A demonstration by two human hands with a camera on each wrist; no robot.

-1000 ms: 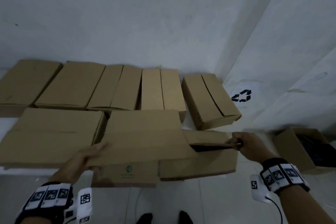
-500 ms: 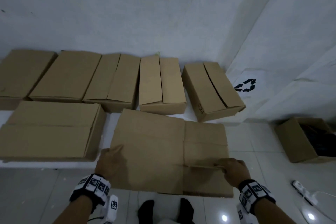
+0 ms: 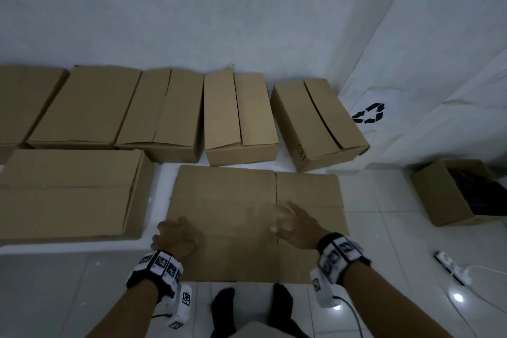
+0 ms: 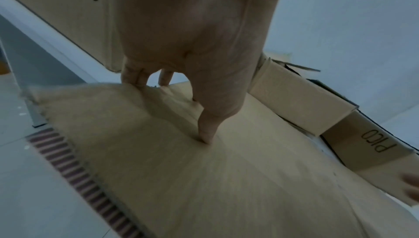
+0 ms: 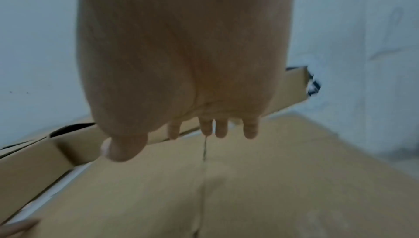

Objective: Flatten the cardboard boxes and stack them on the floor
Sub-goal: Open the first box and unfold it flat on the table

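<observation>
A flattened cardboard box (image 3: 233, 200) lies in front of me, its far part on the low white platform (image 3: 162, 181) and its near edge over the tiled floor. My left hand (image 3: 175, 239) grips its left edge; in the left wrist view the fingers (image 4: 136, 78) curl under the edge of the sheet (image 4: 204, 179) and the thumb presses on top. My right hand (image 3: 293, 223) hovers open just above the sheet's middle seam, fingers spread. The right wrist view shows the right hand (image 5: 172, 139) holding nothing over the cardboard (image 5: 272, 188).
Several closed boxes (image 3: 238, 115) stand in a row against the wall, and a bigger one (image 3: 68, 195) sits left of the sheet. An open box (image 3: 450, 195) with dark contents, a white recycling bag (image 3: 369, 112) and a power strip (image 3: 450, 263) are on the right. My feet (image 3: 225, 304) stand below the sheet.
The half-collapsed box has come down flat and nearer to me. My right hand let go of the flap and opened above the sheet. My left hand stays on the left edge.
</observation>
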